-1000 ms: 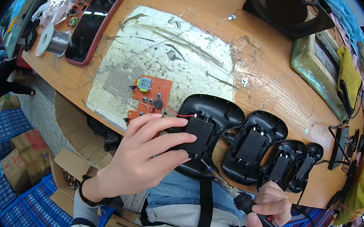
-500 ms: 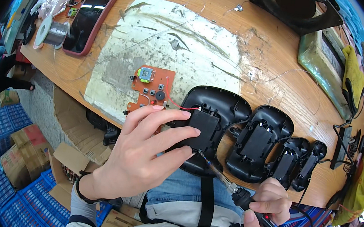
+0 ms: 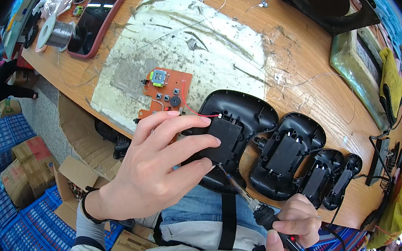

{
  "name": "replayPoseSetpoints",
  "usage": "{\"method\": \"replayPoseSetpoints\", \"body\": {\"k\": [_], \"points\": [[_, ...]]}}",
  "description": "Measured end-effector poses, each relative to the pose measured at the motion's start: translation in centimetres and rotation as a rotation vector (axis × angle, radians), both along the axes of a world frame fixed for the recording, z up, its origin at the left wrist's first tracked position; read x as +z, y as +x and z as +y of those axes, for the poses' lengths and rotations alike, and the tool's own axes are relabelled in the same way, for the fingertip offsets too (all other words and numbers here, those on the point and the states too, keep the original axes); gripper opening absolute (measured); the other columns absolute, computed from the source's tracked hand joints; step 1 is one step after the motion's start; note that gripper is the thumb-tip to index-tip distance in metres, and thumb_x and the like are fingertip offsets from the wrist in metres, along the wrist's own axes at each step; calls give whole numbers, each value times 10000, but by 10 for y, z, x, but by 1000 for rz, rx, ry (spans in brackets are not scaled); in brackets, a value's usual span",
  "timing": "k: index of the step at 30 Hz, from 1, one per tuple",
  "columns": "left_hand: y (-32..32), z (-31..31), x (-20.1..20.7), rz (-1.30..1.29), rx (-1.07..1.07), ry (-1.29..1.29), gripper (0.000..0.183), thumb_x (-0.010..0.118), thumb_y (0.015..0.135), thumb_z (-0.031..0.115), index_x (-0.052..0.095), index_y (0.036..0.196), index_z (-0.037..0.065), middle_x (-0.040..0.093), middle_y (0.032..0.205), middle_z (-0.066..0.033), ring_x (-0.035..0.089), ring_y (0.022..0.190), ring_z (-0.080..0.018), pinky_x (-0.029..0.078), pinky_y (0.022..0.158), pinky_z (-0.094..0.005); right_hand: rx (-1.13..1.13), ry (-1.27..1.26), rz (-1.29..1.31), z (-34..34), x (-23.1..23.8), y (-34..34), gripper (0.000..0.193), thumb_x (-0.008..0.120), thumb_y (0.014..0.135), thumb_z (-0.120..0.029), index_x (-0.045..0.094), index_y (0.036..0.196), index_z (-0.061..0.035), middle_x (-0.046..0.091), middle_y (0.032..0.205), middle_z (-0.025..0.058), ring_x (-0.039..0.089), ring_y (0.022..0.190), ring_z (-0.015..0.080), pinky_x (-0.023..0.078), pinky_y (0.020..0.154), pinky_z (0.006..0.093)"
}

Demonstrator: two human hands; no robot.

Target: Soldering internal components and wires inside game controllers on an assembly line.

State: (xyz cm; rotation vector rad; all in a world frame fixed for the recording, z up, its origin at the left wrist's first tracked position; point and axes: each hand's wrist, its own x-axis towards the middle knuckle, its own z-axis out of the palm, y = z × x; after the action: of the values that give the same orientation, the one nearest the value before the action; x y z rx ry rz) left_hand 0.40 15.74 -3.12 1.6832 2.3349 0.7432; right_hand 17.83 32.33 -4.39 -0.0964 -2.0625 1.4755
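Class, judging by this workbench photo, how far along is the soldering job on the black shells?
Done: nothing can be confirmed. In hand: the left hand steadies the first black shell, wired to the orange circuit board, while the right hand brings the soldering iron to it. Left: three more shells wait unwired.

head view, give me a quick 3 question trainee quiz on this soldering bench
1. True or false: the left hand rests on the black controller shell.
2. Which hand holds the soldering iron?
A. left
B. right
C. neither
3. Fill in: the wire from the orange circuit board to the shell is ____.

Key:
1. true
2. B, the right hand
3. red
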Motion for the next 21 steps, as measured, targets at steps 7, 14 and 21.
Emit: {"method": "replayPoseSetpoints", "body": {"k": [7,14,21], "points": [[0,1,0,-6,-5,1,98,654,628,53,628,722,60,593,1013,-42,523,1064,-247,371,903,-409,21,78,-43,-1,6,1,182,667,574,-45,555,717,-40,478,489,32,421,365,151,284,400,264],[0,0,0,0,-6,3,79,646,624,58,625,700,54,588,1009,-43,515,1069,-244,368,905,-405,108,284,-80,-2,10,1,175,628,607,-128,506,718,-70,418,449,4,350,338,132,249,401,281],[1,5,5,22,-18,-26,81,630,618,70,622,695,45,587,1009,-49,507,1071,-249,369,908,-405,106,365,-45,-3,11,2,194,632,569,-109,524,728,-83,422,454,-4,351,343,124,254,402,268]]}}
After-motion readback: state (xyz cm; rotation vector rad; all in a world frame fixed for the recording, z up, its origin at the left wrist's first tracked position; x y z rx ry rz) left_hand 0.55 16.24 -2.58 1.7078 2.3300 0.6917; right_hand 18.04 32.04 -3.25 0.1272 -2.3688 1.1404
